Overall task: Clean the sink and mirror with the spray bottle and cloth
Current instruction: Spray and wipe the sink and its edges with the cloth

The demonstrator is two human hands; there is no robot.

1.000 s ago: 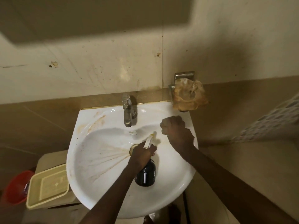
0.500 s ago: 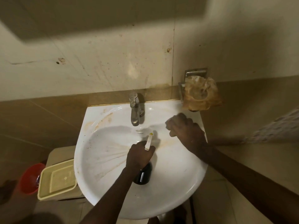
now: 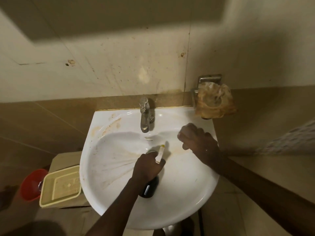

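The white sink (image 3: 201, 201) fills the middle of the view, with brown streaks fanning out to the left of the drain. My left hand (image 3: 147, 167) grips a dark spray bottle (image 3: 150, 189) above the drain, its white nozzle (image 3: 161, 153) pointing towards the back of the bowl. My right hand (image 3: 197, 140) rests on the right inner slope of the bowl, fingers curled round a pale cloth (image 3: 179, 133) of which only a small edge shows at the fingertips. A dark panel (image 3: 119, 14) crosses the top of the wall; whether it is the mirror is unclear.
A chrome tap (image 3: 144, 114) stands at the back of the sink. A wall holder with a crumpled brownish bag (image 3: 214, 103) hangs at the sink's back right corner. Left of the sink are a yellow tray (image 3: 59, 186) on a box and a red bucket (image 3: 30, 183).
The view has shifted, so the sink now sits further right in the frame. Both hands have kept nearly the same places over the bowl, the left still holding the bottle.
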